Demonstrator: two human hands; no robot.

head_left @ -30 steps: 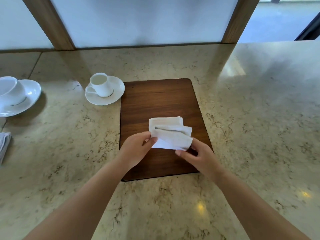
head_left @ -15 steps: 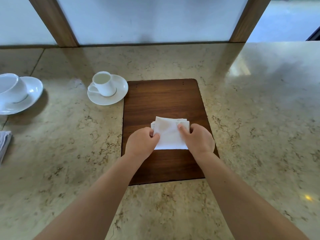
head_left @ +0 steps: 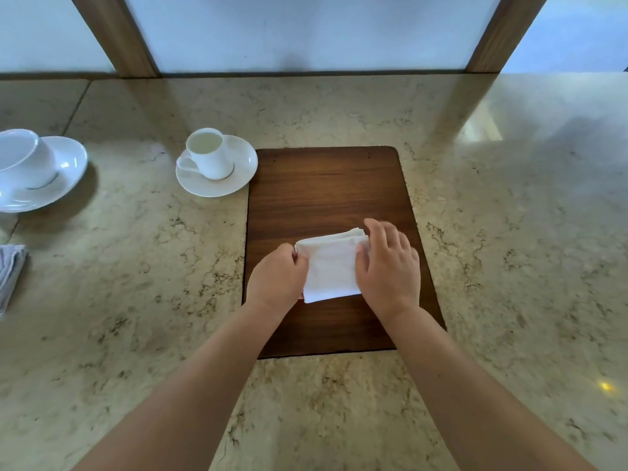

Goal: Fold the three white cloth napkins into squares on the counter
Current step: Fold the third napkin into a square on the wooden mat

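Observation:
A white cloth napkin (head_left: 331, 266), folded into a small square, lies on the dark wooden board (head_left: 326, 188) in the middle of the counter. My left hand (head_left: 277, 282) grips its left edge with curled fingers. My right hand (head_left: 387, 266) rests on the napkin's right side, fingers spread and fairly straight over the far right corner. Another folded cloth (head_left: 10, 273), greyish white, lies at the left edge of the view.
A white cup on a saucer (head_left: 217, 164) stands just left of the board's far corner. A larger white cup and saucer (head_left: 34, 171) sit at the far left. The marble counter (head_left: 509, 232) ends at a window frame at the back.
The napkin went from half-folded and lifted to lying flat as a square. My right hand has shifted right and opened over its right edge; my left hand stays at the left edge.

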